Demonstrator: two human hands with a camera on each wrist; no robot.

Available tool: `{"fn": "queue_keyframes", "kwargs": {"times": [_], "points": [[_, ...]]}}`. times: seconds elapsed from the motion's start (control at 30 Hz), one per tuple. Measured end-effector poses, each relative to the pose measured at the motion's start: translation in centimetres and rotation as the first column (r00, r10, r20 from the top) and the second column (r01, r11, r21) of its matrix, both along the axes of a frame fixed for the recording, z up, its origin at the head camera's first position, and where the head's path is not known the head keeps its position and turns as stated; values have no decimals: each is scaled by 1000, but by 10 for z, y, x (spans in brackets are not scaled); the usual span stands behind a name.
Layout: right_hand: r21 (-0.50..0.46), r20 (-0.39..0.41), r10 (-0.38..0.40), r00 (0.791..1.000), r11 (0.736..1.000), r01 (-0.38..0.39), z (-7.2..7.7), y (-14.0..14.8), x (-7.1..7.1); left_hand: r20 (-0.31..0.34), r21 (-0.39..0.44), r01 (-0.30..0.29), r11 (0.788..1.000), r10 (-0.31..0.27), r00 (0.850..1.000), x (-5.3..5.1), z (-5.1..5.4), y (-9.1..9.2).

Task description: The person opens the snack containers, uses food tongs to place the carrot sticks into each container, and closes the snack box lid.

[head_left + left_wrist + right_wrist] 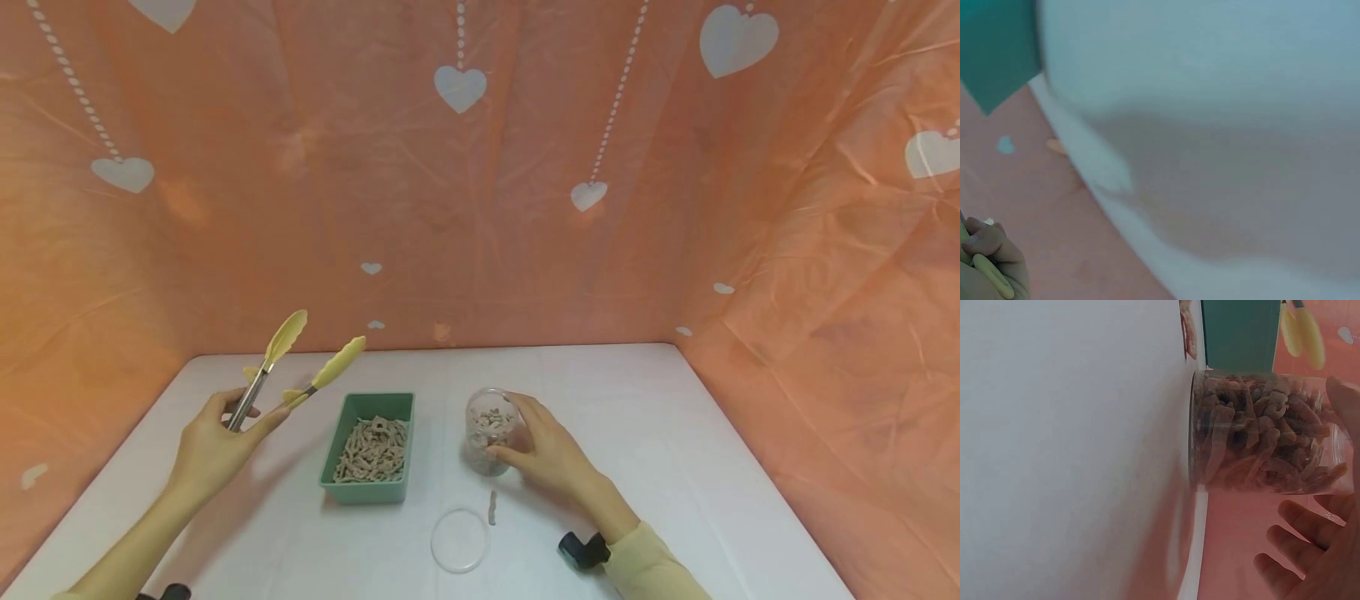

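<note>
In the head view my left hand (213, 446) holds metal tongs (251, 396) with yellow tips, raised above the table left of the tub; the tips are spread apart with nothing between them. The green tub (367, 493) contains many short, greyish-brown twisted strips (373, 450). My right hand (551, 450) grips the upper part of a clear jar (483, 458), thumb on one side and fingers on the other. The jar stands upright on the table. In the right wrist view brown strips (1260, 437) fill much of it, and the lower fingers stick out past its wall.
A clear round ring or lid (460, 572) lies on the white table (360, 550) in front of the jar. Beside it is one loose brown strip (492, 507). Orange cloth (525, 275) with white hearts encloses the table's back and sides.
</note>
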State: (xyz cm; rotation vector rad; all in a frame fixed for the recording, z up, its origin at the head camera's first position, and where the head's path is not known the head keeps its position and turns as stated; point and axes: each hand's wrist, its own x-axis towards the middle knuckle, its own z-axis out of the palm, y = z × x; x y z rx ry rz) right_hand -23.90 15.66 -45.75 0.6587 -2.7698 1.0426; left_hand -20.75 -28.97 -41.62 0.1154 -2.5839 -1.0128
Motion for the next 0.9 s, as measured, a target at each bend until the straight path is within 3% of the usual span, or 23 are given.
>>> {"fn": "queue_keyframes", "kwargs": {"times": [0.17,0.33,0.63,0.9], "points": [[3,6,-8,1000,1000,8,-1,1,-1,72,-12,-15,1000,16,997,-7,-13,-13],[1,-3,-5,1000,1000,5,-2,0,-1,137,-63,18,998,-9,991,-12,-21,-26],[-6,-22,6,1000,1000,-6,-2,0,-1,249,-156,53,986,-13,968,-21,-23,-41],[-3,-16,4,1000,1000,-4,-2,1,0,270,-191,98,977,-43,962,-27,-31,-51]]}}
